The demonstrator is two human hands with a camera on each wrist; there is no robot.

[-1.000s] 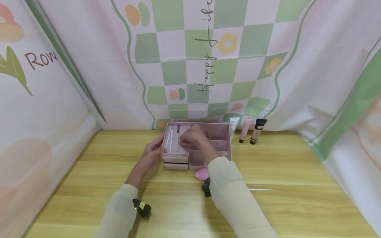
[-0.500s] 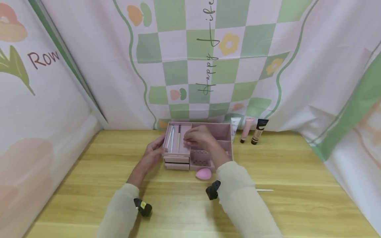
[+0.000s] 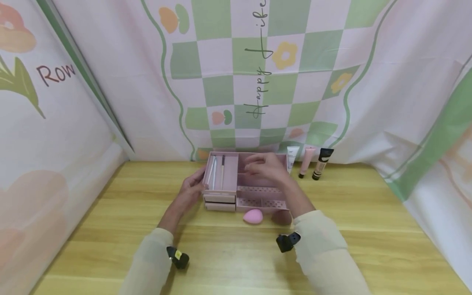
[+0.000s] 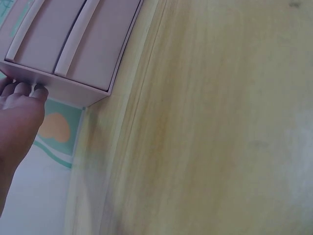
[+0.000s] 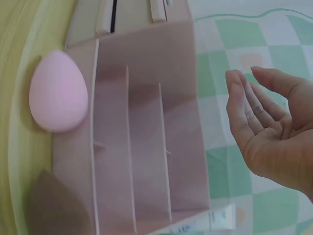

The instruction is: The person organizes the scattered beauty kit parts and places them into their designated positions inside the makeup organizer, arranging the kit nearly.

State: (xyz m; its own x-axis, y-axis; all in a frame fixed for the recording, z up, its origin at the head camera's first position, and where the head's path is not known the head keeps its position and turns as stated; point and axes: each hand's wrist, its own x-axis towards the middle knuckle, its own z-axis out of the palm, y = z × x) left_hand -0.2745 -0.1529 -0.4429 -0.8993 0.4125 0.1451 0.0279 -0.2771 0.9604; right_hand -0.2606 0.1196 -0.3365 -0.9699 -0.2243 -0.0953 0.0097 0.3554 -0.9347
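Observation:
A pink desktop organizer [image 3: 262, 190] stands at the back of the table, with open compartments on its right and drawers on its left. In its left top tray lie several slender sticks; one is a thin brush [image 3: 223, 172] with a dark end. My left hand [image 3: 189, 191] rests along the organizer's left side, fingers against the wall, as the left wrist view also shows. Above the right compartments hovers my right hand [image 3: 268, 167], fingers loosely bent, thumb and fingertips apart, nothing between them. A pink egg-shaped makeup sponge [image 5: 58, 92] lies in front of the organizer.
A brown sponge [image 5: 56, 208] lies right of the pink one, partly behind my right wrist in the head view. Behind and right of the organizer stand a white tube [image 3: 292, 155], a pink tube [image 3: 307, 162] and a black-capped tube [image 3: 322, 164]. A patterned curtain [image 3: 254, 82] hangs behind.
My right hand has moved right and up, from the left tray to over the right compartments. The brown sponge has come into sight; my forearm now covers the white stick. My left hand stays put.

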